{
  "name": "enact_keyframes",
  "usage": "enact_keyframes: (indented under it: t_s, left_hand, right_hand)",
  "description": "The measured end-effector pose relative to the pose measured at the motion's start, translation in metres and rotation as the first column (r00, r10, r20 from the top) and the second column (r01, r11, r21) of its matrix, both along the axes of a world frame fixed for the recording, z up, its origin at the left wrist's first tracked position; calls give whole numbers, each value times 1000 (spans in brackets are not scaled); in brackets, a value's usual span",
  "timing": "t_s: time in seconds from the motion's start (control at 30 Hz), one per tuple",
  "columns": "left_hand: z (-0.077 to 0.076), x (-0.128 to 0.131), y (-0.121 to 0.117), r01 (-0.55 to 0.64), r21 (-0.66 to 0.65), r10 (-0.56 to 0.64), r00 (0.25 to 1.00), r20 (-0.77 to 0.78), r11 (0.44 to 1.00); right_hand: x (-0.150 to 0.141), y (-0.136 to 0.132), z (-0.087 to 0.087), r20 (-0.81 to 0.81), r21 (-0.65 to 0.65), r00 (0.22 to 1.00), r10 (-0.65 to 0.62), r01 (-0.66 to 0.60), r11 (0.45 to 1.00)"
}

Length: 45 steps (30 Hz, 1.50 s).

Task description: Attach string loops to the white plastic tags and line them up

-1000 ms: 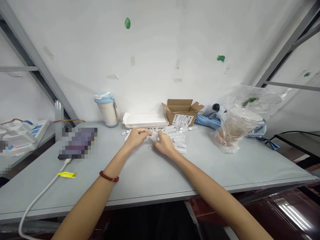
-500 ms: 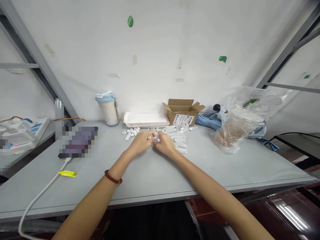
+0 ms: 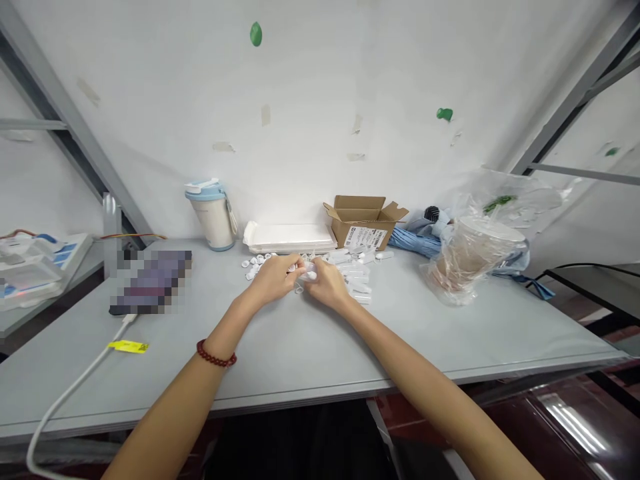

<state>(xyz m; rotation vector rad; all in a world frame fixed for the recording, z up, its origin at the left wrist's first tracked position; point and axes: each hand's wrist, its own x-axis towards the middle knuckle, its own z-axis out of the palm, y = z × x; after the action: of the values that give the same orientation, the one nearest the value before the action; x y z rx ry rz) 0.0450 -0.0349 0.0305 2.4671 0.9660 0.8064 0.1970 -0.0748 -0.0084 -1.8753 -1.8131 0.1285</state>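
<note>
My left hand is closed in a pinch beside the right one, with a small white cap showing between its fingers. My right hand is wrapped around a small clear plastic tube, mostly hidden by the fingers; its end looks white. A thin white string loop hangs below the fingertips. Behind the left hand lies a cluster of loose white caps. Beyond and to the right of my right hand are several clear tubes, some with white ends.
At the back stand a stack of white trays, an open cardboard box and a cream tumbler. A phone with a white cable lies left. On the right are a plastic-wrapped spool and blue cloth.
My left hand came toward the right hand and covered the held piece, then drew slightly back left. The right hand has stayed nearly in place. The view has shifted a little.
</note>
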Motion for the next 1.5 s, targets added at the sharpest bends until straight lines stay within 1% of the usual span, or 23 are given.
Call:
enact_keyframes:
  t_s: [0.13, 0.27, 0.37, 0.43, 0.6, 0.7, 0.83, 1.1, 1.17, 1.27, 1.3, 1.37, 1.43, 1.5]
  left_hand:
    - [6, -5, 2, 31, -48, -29, 998, 47, 998]
    - [10, -8, 4, -1, -58, 6, 996, 94, 998]
    - [10, -7, 3, -19, -72, 27, 992, 123, 997]
    - [9, -4, 2, -10, -88, 20, 992, 123, 996]
    - [-1, 0, 2, 27, -104, -22, 998, 54, 994]
    - [-5, 2, 3, 65, -118, -58, 996, 62, 991]
    - [-10, 6, 2, 74, -139, -66, 996, 63, 988]
    - [-16, 10, 0, 34, -153, -25, 998, 59, 988]
    - [-18, 12, 0, 21, -144, -11, 998, 69, 989]
    - [-21, 18, -2, -35, -129, 47, 994, 98, 991]
    - [-22, 19, -3, -49, -156, 67, 991, 115, 987]
    - [-22, 21, -4, -56, -269, 100, 983, 153, 962]
    - [-20, 20, -4, -27, -399, 110, 976, 187, 916]
    - [-18, 17, -4, 31, -502, 90, 973, 214, 864]
  right_hand:
    - [1, 1, 0, 10, -16, 1000, 6, -6, 1000]
    - [1, 1, 0, 5, -22, 1000, -1, 1, 1000]
    - [2, 0, 0, 0, -33, 1000, -18, 18, 999]
    - [2, 0, 0, 2, -49, 1000, -31, 31, 998]
    - [1, 0, -2, 30, -75, 999, -44, 46, 996]
    - [1, 0, -2, 36, -74, 999, -33, 35, 997]
    - [2, 1, -1, 47, -98, 998, -52, 57, 994]
    - [-1, -1, 0, 52, -129, 997, -61, 67, 989]
    - [-1, 0, -2, 32, -114, 998, -50, 53, 992]
    - [1, 2, -6, 0, -62, 1000, -24, 24, 998]
    - [2, 3, -8, -10, -44, 1000, -22, 22, 999]
    - [4, 5, -11, -33, -12, 999, -24, 24, 1000]
    - [6, 6, -12, -56, 11, 998, -28, 29, 1000]
    - [6, 7, -13, -66, 21, 997, -31, 32, 999]
